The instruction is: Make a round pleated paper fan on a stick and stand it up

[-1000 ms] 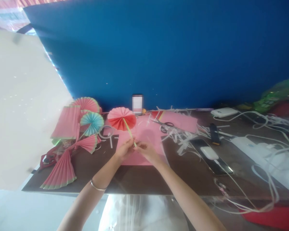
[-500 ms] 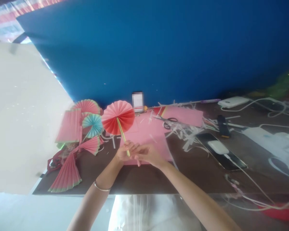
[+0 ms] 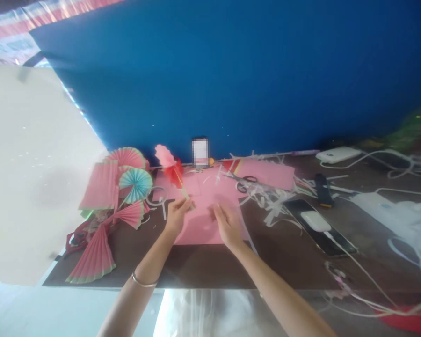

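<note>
My left hand (image 3: 178,214) is closed around the yellowish stick of a red and pink pleated paper fan (image 3: 175,174). The fan is tilted and seen nearly edge-on above the hand. My right hand (image 3: 228,223) is held apart from it over the pink paper sheets (image 3: 199,229), with nothing visible in it; its fingers are partly spread and a little blurred. Left of the fan lie a blue pleated paper fan (image 3: 136,185) and several pink ones with green edges, such as the pink fan (image 3: 94,257) near the table's front edge.
Scissors (image 3: 243,181) lie by white paper strips (image 3: 266,200). A roll of tape (image 3: 156,195) is left of the sheets. On the right are a phone (image 3: 310,234) with a white case (image 3: 315,221) on it, a white power strip (image 3: 379,210) and cables. A blue panel (image 3: 245,79) rises behind.
My right hand has come away from the stick and moved right. The fan has turned from facing me to nearly edge-on, still in my left hand. The tape roll is now uncovered.
</note>
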`<state>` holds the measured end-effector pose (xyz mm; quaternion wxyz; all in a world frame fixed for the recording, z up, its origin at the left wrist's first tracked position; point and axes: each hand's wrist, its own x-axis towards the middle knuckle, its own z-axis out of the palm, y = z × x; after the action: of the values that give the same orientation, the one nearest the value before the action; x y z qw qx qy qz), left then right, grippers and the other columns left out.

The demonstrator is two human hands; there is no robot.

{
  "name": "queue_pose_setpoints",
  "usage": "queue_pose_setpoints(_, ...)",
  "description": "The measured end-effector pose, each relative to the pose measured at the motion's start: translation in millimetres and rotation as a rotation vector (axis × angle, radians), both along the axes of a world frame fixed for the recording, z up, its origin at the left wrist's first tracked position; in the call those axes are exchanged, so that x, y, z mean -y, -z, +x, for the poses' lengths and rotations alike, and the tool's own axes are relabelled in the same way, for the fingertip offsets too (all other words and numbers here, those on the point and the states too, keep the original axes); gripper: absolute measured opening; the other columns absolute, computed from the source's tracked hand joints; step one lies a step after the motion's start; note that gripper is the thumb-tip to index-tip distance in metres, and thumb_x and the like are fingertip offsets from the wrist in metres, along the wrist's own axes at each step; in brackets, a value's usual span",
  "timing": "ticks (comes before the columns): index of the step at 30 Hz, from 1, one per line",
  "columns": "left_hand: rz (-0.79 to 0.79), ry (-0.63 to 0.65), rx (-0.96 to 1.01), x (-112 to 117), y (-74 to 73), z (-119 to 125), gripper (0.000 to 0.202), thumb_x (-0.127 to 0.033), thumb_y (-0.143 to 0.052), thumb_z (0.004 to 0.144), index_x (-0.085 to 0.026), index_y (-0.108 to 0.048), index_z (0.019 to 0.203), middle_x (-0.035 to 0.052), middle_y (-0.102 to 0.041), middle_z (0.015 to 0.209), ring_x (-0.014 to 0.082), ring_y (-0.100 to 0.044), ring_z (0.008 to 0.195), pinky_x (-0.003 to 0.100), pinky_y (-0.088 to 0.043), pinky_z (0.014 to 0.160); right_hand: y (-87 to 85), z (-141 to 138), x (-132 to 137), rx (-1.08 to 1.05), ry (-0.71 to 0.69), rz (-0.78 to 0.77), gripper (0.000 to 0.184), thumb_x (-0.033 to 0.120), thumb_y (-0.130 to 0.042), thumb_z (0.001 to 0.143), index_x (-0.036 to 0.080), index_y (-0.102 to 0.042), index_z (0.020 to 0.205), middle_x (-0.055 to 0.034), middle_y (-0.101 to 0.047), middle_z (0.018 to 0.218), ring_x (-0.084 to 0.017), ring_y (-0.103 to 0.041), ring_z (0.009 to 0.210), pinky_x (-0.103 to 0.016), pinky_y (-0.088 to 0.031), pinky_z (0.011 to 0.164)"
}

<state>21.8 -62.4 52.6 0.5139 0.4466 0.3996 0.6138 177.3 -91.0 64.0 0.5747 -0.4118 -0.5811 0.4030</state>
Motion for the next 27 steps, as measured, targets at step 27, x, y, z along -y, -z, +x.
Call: queue_pose_setpoints(27, 0.190, -0.225, -0.576, -20, 22.6, -9, 0.028, -0.035, -0.048, 0.084, -0.022, -0.072, 0.088, 0.0028, -0.049, 0.064, 0.0141, -0.046, 0.060, 0.025, -0.035, 0.056, -68.4, 54, -57, 0.206, 0.191, -0.007, 0.031, 0.042, -0.050, 0.083, 0.021, -0.062, 0.103, -0.0125, -0.065, 0.104, -0.026, -0.061, 0.098, -0.036, -0.049, 0.084)
